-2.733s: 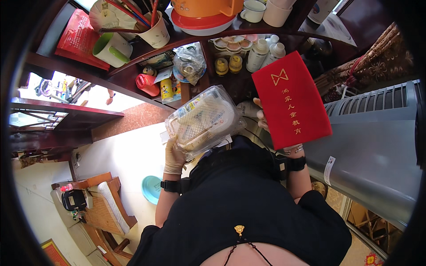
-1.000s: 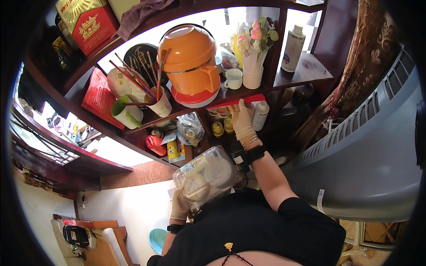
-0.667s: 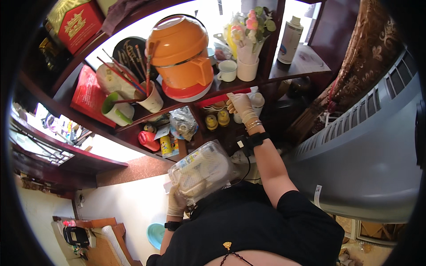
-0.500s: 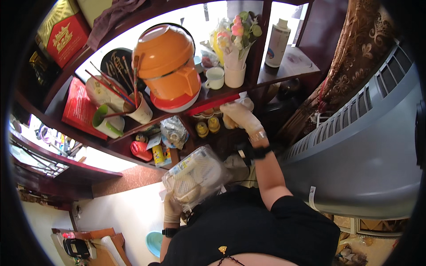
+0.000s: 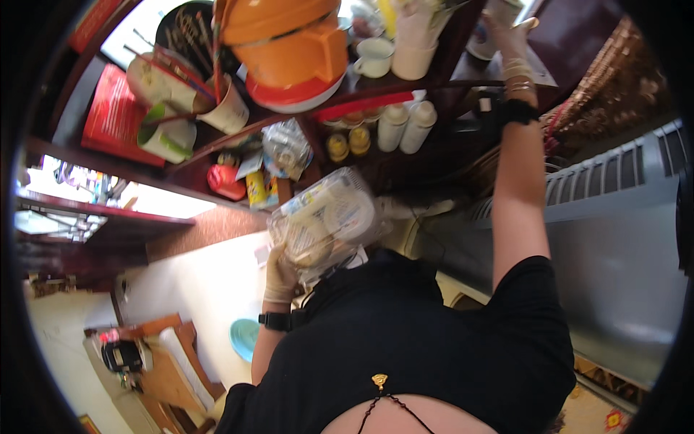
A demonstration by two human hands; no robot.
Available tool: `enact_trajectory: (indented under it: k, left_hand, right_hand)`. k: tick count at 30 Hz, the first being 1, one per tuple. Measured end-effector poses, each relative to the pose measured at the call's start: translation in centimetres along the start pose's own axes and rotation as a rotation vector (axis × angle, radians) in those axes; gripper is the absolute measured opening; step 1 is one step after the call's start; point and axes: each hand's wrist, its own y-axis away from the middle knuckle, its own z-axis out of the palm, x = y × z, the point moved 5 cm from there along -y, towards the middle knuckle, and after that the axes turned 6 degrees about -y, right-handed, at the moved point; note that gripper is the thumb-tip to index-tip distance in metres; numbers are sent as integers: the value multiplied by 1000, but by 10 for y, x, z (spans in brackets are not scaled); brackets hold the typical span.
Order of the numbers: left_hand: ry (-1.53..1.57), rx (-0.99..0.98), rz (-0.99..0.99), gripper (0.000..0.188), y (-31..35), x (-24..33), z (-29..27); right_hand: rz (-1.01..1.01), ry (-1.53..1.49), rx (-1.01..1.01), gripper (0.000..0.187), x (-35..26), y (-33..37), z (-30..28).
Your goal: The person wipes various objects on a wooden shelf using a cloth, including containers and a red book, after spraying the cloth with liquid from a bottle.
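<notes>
Right hand (image 5: 510, 45), in a thin pale glove, has swung away from the flat, bright-red rectangular folder (image 5: 365, 105) toward the dark, glossy upper right shelf (image 5: 536, 72).
Nearest: left hand (image 5: 280, 275), gloved alike, fingers curled on the lower left corner of a clear plastic clamshell box (image 5: 325, 220) with pale contents; best kept level during the long reach.
Beyond: folder on its own, above two bottles.
Farthest: right hand, fingers part spread by a white cylindrical bottle (image 5: 478, 45), contact unclear; a slow, full-palm approach seems safest
</notes>
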Motion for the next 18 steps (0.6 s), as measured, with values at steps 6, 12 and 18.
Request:
enact_trajectory:
  k: [6,12,18]
  left_hand:
    - [301,157,-64,54,32,-4,-5]
    - [301,348,-45,67,61,-8,-22]
    - [317,385,-73,64,71,-18,-38]
  right_hand:
    - [-418,-28,244,73,-22,34,-8]
    - [-184,-497,271,69,-107,182,-61]
    - [18,-214,-100,62,-61,268,-25]
